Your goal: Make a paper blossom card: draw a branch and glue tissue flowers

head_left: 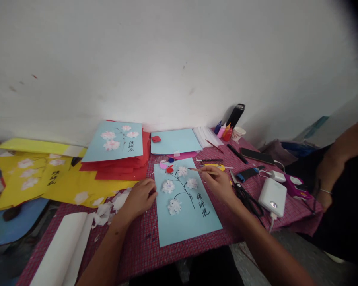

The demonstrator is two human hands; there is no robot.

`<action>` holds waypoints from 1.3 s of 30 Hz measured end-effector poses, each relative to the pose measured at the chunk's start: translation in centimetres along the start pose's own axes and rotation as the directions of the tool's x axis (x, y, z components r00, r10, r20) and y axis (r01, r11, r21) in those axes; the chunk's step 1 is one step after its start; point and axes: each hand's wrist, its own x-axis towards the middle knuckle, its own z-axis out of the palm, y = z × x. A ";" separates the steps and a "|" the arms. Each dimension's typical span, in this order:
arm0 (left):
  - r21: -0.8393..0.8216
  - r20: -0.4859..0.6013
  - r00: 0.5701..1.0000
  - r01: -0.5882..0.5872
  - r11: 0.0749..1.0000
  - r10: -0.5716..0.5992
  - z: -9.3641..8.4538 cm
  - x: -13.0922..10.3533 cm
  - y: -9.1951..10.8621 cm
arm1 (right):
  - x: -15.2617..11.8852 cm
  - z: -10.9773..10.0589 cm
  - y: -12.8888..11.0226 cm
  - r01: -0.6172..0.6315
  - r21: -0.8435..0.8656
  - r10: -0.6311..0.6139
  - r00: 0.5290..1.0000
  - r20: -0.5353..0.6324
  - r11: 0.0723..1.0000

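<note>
A light blue sheet (pixel 181 230) lies on the checked cloth, bearing several white paper flowers, black painted branches and black characters. My right hand (pixel 217 180) is closed round a thin brush (pixel 203 171), whose tip points left near the upper white flower (pixel 182 171). Beside the sheet's left edge rests my left hand (pixel 141 197), its fingers curled; whether anything is in them is hidden. Small red (pixel 169 169) and pink pieces lie at the top left of the sheet.
Finished blue picture (pixel 92 149) tops red sheets at the back left; yellow pictures (pixel 10 174) lie further left. Paint bottles (pixel 227 133), a black flask (pixel 235 115), phone (pixel 257 155), scissors and white power bank (pixel 273 197) stand or lie right. Another person's arm (pixel 337 159) is at the far right.
</note>
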 end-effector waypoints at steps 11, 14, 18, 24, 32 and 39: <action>-0.021 -0.019 1.000 0.009 1.000 -0.009 -0.2 -0.2 0.3 | 8.7 8.2 1.7 0.108 -0.093 -0.096 0.986 0.133 0.990; -0.021 -0.018 1.000 0.017 1.000 -0.017 -0.2 -0.3 0.3 | 8.8 8.4 1.9 0.113 -0.114 -0.098 0.986 0.132 0.987; -0.022 -0.019 1.000 0.024 0.999 -0.024 -0.1 -0.3 0.2 | 8.4 8.3 2.1 0.114 -0.124 -0.100 0.989 0.112 0.986; -0.007 -0.008 1.000 0.008 1.000 -0.008 -0.1 -0.2 0.2 | 8.3 8.2 1.5 0.107 -0.098 -0.096 0.989 0.116 0.989; 0.002 0.000 1.000 0.002 1.000 -0.002 0.1 -0.1 -0.1 | 3.6 3.2 -0.3 0.018 0.075 -0.017 1.000 -0.011 0.997; 0.005 0.008 1.000 -0.006 1.000 0.006 0.1 0.0 -0.1 | -5.6 -2.2 2.2 -0.072 0.097 0.087 0.983 -0.159 0.993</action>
